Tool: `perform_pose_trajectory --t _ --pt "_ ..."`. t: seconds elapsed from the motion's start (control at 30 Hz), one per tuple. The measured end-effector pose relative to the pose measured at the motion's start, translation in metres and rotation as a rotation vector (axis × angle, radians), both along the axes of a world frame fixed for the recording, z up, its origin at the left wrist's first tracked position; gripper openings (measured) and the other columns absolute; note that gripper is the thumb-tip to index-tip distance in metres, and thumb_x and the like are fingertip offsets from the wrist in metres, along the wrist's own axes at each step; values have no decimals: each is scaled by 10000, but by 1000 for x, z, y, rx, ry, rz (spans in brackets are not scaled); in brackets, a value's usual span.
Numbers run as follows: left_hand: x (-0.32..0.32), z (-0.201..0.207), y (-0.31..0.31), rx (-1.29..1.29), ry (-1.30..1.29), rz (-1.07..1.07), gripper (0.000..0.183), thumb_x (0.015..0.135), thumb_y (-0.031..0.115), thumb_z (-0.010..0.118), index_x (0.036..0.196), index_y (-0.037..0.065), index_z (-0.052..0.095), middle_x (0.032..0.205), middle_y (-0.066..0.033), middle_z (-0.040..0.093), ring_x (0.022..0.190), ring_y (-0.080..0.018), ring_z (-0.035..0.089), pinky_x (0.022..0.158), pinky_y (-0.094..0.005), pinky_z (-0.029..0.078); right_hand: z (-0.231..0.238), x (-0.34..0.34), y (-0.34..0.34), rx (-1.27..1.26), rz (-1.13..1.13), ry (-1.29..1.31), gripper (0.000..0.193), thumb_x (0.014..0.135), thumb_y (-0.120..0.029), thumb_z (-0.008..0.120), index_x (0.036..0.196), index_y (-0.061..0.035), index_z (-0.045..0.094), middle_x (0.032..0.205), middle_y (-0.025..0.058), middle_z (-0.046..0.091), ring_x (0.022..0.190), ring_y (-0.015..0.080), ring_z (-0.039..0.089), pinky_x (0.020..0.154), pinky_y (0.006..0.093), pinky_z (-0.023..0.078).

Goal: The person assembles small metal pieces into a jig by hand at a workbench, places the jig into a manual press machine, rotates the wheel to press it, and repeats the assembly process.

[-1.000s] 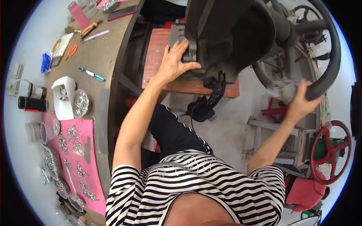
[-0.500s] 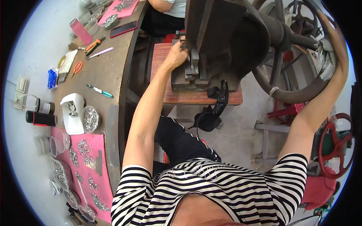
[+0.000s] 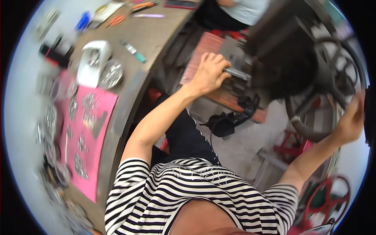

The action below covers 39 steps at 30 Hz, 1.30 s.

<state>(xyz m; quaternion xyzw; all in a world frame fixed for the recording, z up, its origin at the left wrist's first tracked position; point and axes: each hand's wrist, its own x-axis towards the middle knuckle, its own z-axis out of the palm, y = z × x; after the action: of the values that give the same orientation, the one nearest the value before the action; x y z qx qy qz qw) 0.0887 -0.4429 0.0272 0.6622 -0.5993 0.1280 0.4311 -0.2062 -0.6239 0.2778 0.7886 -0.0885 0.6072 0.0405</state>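
My left hand [image 3: 211, 72] is closed around one end of a short grey metal rod [image 3: 238, 73], just in front of a dark iron screw press [image 3: 284, 51]. Under the hand lies the press's reddish wooden stand [image 3: 201, 55]. Far to the right, my right hand [image 3: 353, 115] is beside the rim of the press's large handwheel [image 3: 313, 135]. Motion smears that hand's fingers, so whether it touches the wheel cannot be made out. A black strap [image 3: 250, 105] hangs at the front of the stand.
Along the left runs a workbench [image 3: 160, 31] with a pink mat [image 3: 105, 102] bearing small metal parts, a white scoop-shaped container [image 3: 92, 64] and a clear bowl of parts [image 3: 111, 74]. Another person [image 3: 244, 9] sits behind the press. A red handwheel [image 3: 329, 199] stands at lower right.
The whole view has turned and blurred. My left hand has drawn back from the press's die area and now shows the rod in it. My right hand has come down from the wheel's top.
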Motion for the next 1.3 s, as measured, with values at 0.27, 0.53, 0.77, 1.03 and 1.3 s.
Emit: perform_pose_trajectory --t 0.27,0.53,0.77,1.03,1.3 --pt "-34 -3 219 -72 202 646 313 798 185 799 1075 82 696 1049 -77 661 1001 -287 585 890 -393 423 -210 188 174 521 938 811 613 795 -34 800 1350 -9 542 1244 169 590 1090 312 617 944 384 509" --pt "-123 -13 376 -10 230 1341 286 804 139 785 1061 53 693 1035 -92 648 994 -298 588 876 -403 441 -252 259 342 398 1489 839 324 899 57 604 1203 -40 665 1099 154 683 958 332 662 864 372 511" --pt "-115 -33 430 36 366 1412 251 834 141 767 1070 62 726 1068 -89 651 1034 -290 576 903 -415 427 -295 275 411 276 1473 769 418 809 -1 717 1217 -4 627 1235 154 607 1131 357 571 955 453 465" --pt "-100 -38 430 104 99 1367 316 809 176 784 1120 153 735 1076 -18 654 1074 -247 569 1014 -472 357 -302 274 426 180 1250 722 592 747 -167 854 1273 -38 614 1295 139 571 1193 374 535 1019 468 450" --pt "-120 -46 434 -157 124 1183 336 834 92 762 1160 106 679 1300 -77 655 1256 -311 580 1176 -577 251 -306 273 426 152 1209 682 558 755 -190 852 1245 -47 629 1235 118 622 1156 346 573 974 442 479"
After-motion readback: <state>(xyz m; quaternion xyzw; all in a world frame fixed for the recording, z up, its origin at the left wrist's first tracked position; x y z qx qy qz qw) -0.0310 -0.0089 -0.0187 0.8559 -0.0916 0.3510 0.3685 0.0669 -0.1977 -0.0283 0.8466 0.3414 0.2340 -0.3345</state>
